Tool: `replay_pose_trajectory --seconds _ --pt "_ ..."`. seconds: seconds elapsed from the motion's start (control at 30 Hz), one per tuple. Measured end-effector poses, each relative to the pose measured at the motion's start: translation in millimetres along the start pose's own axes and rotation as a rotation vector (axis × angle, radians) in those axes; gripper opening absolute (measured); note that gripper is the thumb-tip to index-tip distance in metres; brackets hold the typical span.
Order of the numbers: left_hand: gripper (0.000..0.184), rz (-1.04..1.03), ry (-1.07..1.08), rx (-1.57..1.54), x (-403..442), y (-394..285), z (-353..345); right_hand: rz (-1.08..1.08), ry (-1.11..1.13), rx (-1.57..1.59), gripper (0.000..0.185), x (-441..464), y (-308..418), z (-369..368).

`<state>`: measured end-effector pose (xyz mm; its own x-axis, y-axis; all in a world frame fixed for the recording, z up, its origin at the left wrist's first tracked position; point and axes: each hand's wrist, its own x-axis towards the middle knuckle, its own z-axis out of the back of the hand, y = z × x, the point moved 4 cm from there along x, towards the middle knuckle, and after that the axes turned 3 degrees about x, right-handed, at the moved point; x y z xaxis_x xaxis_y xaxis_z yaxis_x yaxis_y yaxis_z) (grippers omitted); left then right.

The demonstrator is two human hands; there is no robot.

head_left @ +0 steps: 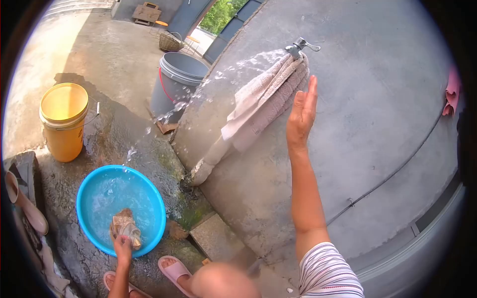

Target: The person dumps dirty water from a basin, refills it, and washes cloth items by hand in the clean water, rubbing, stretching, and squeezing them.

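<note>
In the head view, my left hand (122, 246) is closed on a wet beige-and-brown cloth (126, 229) at the near side of a blue basin (162, 208). Water (110, 193) in the basin is stirred and bubbly. My right hand (302, 119) is raised by the wall with its fingers stretched out and nothing visible in it. Just above and left of that hand, a pale pink towel (271, 99) hangs from a metal tap (296, 47). A stream of water sprays from the tap, arcing down left to the basin.
A yellow bucket (64, 130) stands on the wet concrete floor, and a grey bucket (171, 94) with a red handle is against the wall. Farther back are a wicker basket (170, 42) and a small wooden stool (146, 13). A boot (31, 211) lies at left.
</note>
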<state>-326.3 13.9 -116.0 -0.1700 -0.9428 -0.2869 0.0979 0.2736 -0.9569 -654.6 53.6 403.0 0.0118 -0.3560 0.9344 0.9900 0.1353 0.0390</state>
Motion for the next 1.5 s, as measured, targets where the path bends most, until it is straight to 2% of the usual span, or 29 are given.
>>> replay_pose_trajectory --seconds 0.07,0.13,0.17,0.23,0.3,0.33,0.37,0.4,0.47,0.5,0.53,0.6,0.63,0.67,0.7,0.73,0.77,0.8,0.83,0.87,0.93,1.0,1.07,1.13,1.17,1.23,1.37,1.47,1.5 --pt "0.006 -0.032 0.028 -0.011 3 12 -1 0.034 -0.037 -0.086 0.062 41 -3 -8" --pt "0.006 -0.087 -0.004 0.022 20 28 -8 -0.104 -0.149 -0.129 0.069 83 -20 -15" --pt "0.006 -0.127 -0.035 0.064 16 41 -3 -0.196 -0.180 -0.039 0.071 104 -34 -19" --pt "0.008 -0.060 -0.026 0.052 8 21 -2 -0.304 -0.201 0.028 0.071 129 -53 -31" --pt "0.009 -0.015 -0.037 0.031 12 37 -3 -0.199 -0.222 -0.028 0.061 130 -22 -45" --pt "0.011 0.001 -0.039 0.066 4 15 -1 -0.129 -0.199 -0.117 0.062 139 -27 -60" --pt "0.012 0.022 -0.049 0.104 9 24 -2 -0.115 -0.151 -0.202 0.068 145 -27 -73" --pt "0.012 0.031 -0.046 0.141 5 15 0 -0.041 -0.152 -0.371 0.073 164 -53 -85" --pt "0.008 0.018 -0.056 0.146 9 25 -1 -0.100 -0.159 -0.495 0.073 185 -87 -90" --pt "0.008 0.003 -0.065 0.145 12 32 -1 0.055 0.040 -0.277 0.059 188 -114 -87" --pt "0.008 0.022 -0.078 0.151 12 31 1 0.048 0.055 -0.259 0.059 171 -106 -91" --pt "0.010 0.106 0.023 -0.221 16 21 1 0.174 -0.190 0.089 0.046 112 -48 -95" --pt "0.010 0.120 0.009 -0.210 17 12 5 0.222 -0.313 0.260 0.039 69 -14 -99" --pt "0.012 0.190 0.037 -0.335 18 2 8 0.125 -0.218 0.471 0.022 6 33 -126" --pt "0.016 0.264 0.060 -0.461 19 -4 10 -0.129 0.006 0.743 0.020 -57 67 -158" --pt "0.016 0.289 0.034 -0.447 21 -6 13 -0.342 0.348 0.831 0.020 -117 75 -197" --pt "0.018 0.326 0.030 -0.575 24 -7 15 -0.518 0.678 0.869 0.020 -189 79 -240" --pt "0.021 0.362 0.022 -0.703 23 -4 18 -0.557 1.000 0.813 0.024 -274 75 -281" --pt "0.021 0.386 -0.009 -0.684 22 2 23 -0.772 1.321 0.793 0.032 -353 76 -305" --pt "0.022 0.415 0.000 -0.708 23 5 26 -0.828 1.414 0.677 0.034 -415 77 -321" --pt "0.024 0.436 0.009 -0.692 24 15 32 -0.146 1.195 0.366 0.040 -488 74 -342" --pt "0.025 0.491 -0.043 -0.658 22 23 40 -0.269 1.198 0.279 0.041 -558 74 -362" --pt "0.026 0.543 -0.068 -0.653 26 25 39 -0.368 1.187 0.139 0.042 -568 73 -351" --pt "0.027 0.550 -0.073 -0.683 28 19 36 -0.860 1.403 0.800 0.037 -551 100 -344" --pt "0.028 0.556 -0.088 -0.721 28 17 33 -0.860 1.406 0.794 0.037 -523 113 -331" --pt "0.029 0.578 -0.077 -0.718 29 24 27 -0.918 1.134 0.944 0.029 -462 141 -294" --pt "0.028 0.508 -0.062 -0.583 27 18 14 -0.799 1.191 1.062 0.024 -452 176 -271" --pt "0.036 0.522 -0.042 -0.517 24 9 17 -1.200 1.258 1.372 0.021 -463 169 -271" --pt "0.036 0.521 -0.038 -0.513 26 9 17 -1.202 1.252 1.371 0.021 -461 169 -268"
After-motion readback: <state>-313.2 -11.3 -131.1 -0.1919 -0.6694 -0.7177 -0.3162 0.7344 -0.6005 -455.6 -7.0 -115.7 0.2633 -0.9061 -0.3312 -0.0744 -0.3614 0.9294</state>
